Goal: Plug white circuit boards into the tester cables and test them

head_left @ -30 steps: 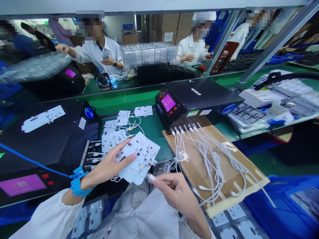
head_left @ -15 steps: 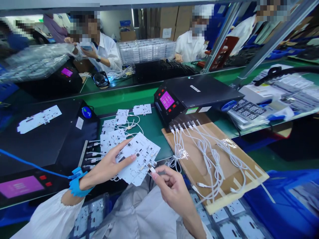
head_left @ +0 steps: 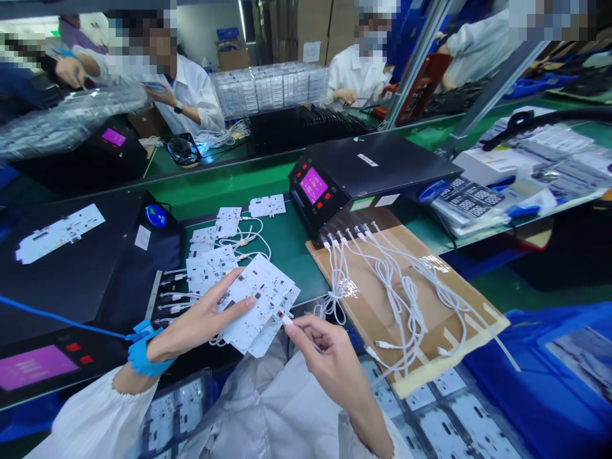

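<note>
My left hand (head_left: 217, 312) is closed on white circuit boards (head_left: 262, 299), one overlapping another, with the thumb lying across the top face. A blue wrist strap (head_left: 147, 350) circles that wrist. At the boards' right edge, my right hand (head_left: 325, 350) pinches the white plug of a USB cable (head_left: 287, 320). The plug's tip meets the small metal port on the board; how deep it sits I cannot tell. Just beyond my left hand, more white circuit boards (head_left: 210, 268) lie on the green bench with white cables among them.
A black tester (head_left: 377, 166) with a pink screen stands ahead; white cables (head_left: 389, 287) run from it over a cardboard sheet (head_left: 440, 274). Another black tester (head_left: 71, 280) at left carries a single board (head_left: 62, 233). Trays of boards (head_left: 444, 421) lie below. Co-workers sit across the bench.
The view has shifted slightly, so the bench appears a little further left and up. Both hands keep their hold at the board's edge. Across the bench, a co-worker's arm has reached out to the left.
</note>
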`<state>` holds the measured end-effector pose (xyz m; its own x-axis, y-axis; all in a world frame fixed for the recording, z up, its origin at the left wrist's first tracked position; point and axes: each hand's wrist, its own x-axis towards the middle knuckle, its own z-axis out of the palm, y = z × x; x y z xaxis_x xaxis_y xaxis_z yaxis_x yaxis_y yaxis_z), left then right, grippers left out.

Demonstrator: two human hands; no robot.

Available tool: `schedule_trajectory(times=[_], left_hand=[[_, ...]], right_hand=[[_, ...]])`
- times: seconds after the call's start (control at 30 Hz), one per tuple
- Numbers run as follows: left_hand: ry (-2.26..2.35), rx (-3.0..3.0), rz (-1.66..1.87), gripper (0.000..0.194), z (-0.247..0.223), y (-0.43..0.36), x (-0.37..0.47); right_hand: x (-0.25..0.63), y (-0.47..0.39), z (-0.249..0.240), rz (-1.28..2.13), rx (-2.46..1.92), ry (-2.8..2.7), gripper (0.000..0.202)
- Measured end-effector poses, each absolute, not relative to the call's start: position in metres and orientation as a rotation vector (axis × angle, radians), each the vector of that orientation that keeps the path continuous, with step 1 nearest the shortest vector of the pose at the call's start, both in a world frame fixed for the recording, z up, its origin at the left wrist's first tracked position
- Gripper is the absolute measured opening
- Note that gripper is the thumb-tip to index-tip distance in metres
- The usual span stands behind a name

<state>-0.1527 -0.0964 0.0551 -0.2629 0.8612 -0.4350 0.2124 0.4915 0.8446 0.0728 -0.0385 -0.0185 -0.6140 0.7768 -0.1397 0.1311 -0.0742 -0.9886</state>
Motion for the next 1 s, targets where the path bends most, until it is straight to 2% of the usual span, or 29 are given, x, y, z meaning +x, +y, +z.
schedule_trajectory(times=[0.37, 0.73, 0.83, 1.0], left_hand=[[1.835, 0.928, 0.722, 0.093, 0.052, -0.098, -0.165], [1.759, 0.882, 0.834, 0.080, 0.062, -0.093, -0.160], [1.670, 0.897, 0.834, 0.080, 0.065, -0.090, -0.164], [1.742, 0.973, 0.804, 0.074, 0.066, -0.088, -0.166]], right_hand=[[0.069, -0.036, -0.023, 1.787, -0.935, -1.665, 0.041], [0.069, -0.038, -0.022, 1.675, -0.940, -1.744, 0.042], [0.077, -0.041, -0.024, 1.506, -0.909, -1.874, 0.044], [0.094, -0.048, -0.035, 0.870, -0.869, -2.102, 0.027]])
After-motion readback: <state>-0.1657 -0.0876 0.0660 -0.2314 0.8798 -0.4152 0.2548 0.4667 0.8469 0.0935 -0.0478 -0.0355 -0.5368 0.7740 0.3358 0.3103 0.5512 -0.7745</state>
